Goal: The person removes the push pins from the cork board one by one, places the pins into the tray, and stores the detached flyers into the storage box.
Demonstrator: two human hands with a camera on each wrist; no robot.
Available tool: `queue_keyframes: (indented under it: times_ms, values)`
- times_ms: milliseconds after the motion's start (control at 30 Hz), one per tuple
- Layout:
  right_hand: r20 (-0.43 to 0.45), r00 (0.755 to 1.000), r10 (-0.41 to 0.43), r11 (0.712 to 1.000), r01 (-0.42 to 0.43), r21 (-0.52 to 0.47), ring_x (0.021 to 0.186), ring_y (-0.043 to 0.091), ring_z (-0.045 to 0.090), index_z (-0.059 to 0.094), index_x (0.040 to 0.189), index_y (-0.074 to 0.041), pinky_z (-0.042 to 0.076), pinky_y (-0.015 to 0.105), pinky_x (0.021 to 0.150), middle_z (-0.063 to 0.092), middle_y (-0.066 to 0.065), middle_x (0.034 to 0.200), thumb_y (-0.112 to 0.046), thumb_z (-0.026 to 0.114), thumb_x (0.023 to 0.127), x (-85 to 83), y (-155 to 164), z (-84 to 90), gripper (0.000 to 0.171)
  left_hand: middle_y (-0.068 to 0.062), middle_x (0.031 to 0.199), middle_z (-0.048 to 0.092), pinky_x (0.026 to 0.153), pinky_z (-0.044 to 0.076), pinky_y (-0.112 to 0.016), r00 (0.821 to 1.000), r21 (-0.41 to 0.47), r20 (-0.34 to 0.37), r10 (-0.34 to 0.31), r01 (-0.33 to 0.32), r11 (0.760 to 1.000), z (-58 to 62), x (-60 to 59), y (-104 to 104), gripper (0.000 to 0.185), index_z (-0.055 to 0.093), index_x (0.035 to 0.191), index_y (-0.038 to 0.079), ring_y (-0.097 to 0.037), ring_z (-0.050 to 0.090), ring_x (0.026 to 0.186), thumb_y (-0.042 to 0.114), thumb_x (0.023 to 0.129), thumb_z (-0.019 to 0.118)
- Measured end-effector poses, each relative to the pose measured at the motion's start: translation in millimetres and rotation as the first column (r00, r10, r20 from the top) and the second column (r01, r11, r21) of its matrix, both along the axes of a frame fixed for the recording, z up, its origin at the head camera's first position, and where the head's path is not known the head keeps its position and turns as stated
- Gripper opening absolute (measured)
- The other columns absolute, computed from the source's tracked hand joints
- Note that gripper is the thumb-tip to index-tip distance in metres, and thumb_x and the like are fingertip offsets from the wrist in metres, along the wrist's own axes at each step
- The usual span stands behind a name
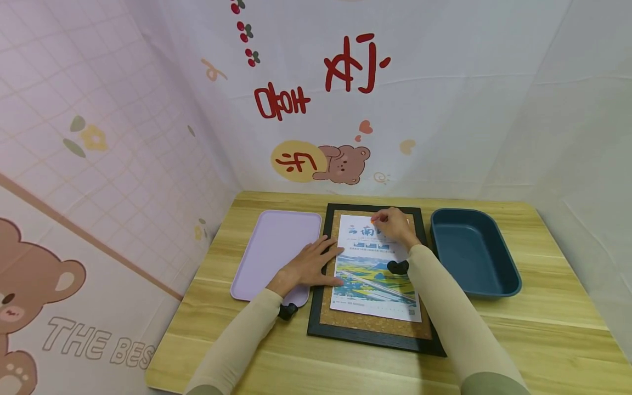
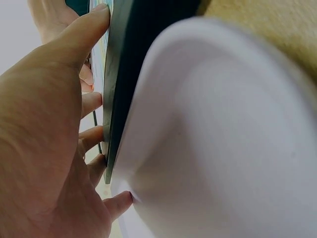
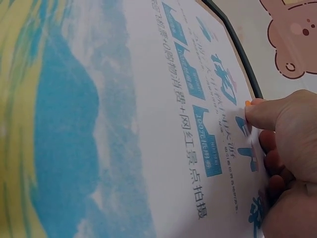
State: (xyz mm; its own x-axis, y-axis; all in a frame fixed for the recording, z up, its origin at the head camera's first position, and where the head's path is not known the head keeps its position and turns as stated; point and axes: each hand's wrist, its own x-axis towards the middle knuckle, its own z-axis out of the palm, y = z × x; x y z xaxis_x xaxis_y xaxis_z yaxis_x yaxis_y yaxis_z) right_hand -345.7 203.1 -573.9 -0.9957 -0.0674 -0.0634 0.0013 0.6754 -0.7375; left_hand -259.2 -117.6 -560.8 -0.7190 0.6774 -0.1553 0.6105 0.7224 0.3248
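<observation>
A black-framed cork board (image 1: 367, 336) lies flat in the middle of the wooden table, with a printed poster (image 1: 370, 274) on top of it. My left hand (image 1: 316, 262) rests flat with spread fingers across the board's left frame and the poster's left edge. In the left wrist view the left hand (image 2: 59, 124) lies against the black frame (image 2: 133, 59). My right hand (image 1: 390, 224) is at the poster's top edge and pinches a small orange pin (image 1: 374, 218). In the right wrist view, thumb and fingers of that right hand (image 3: 282, 129) hold the pin (image 3: 249, 103) against the poster (image 3: 148, 124).
A lavender tray (image 1: 276, 247) lies just left of the board, partly under my left wrist. A dark blue bin (image 1: 474, 252) stands right of it. Printed cloth walls close in the table at the back and on both sides.
</observation>
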Motion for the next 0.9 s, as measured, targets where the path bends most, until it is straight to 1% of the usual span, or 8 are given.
queue_keyframes:
  times_ms: [267,600,767,900]
  values:
    - [-0.016,1.0,0.017,1.0,-0.017,0.019,0.114,0.035,0.054,0.083,0.12,-0.007,0.048,0.052,0.102,0.064,0.02,0.129,-0.014,0.067,0.112,0.3,-1.2,2.9,0.019,-0.007,0.191,0.02,0.139,0.025,-0.073,1.0,-0.004,0.005,0.004,-0.004,1.0,-1.2,-0.3,0.7,0.099,0.033,0.18,0.029,-0.04,0.01,0.18,0.074,0.101,0.072]
    - [0.018,1.0,0.014,1.0,-0.015,0.02,0.115,0.035,0.053,0.082,0.121,-0.007,0.048,0.052,0.102,0.063,0.019,0.129,-0.014,0.067,0.113,1.2,-2.8,8.0,0.019,-0.006,0.191,0.02,0.139,0.024,-0.073,1.0,0.001,0.008,0.009,-0.009,1.0,-3.0,-1.1,0.8,0.1,0.033,0.18,0.03,-0.039,0.009,0.18,0.075,0.101,0.072]
    - [0.019,1.0,0.023,0.999,-0.024,0.045,0.111,0.034,0.054,0.081,0.121,-0.007,0.047,0.048,0.096,0.063,0.018,0.122,-0.015,0.067,0.114,0.9,-3.9,12.6,0.018,-0.006,0.191,0.02,0.139,0.024,-0.073,1.0,0.011,0.011,0.012,-0.012,1.0,-2.3,-0.4,0.9,0.099,0.034,0.18,0.029,-0.039,0.009,0.18,0.074,0.101,0.073]
    - [0.027,0.999,0.02,0.998,-0.022,0.053,0.108,0.032,0.055,0.081,0.121,-0.007,0.044,0.044,0.093,0.063,0.016,0.117,-0.014,0.067,0.113,0.4,-4.7,13.4,0.017,-0.007,0.191,0.02,0.139,0.024,-0.073,1.0,0.014,0.009,0.011,-0.011,1.0,-1.3,0.2,1.0,0.099,0.034,0.18,0.029,-0.04,0.01,0.18,0.073,0.101,0.074]
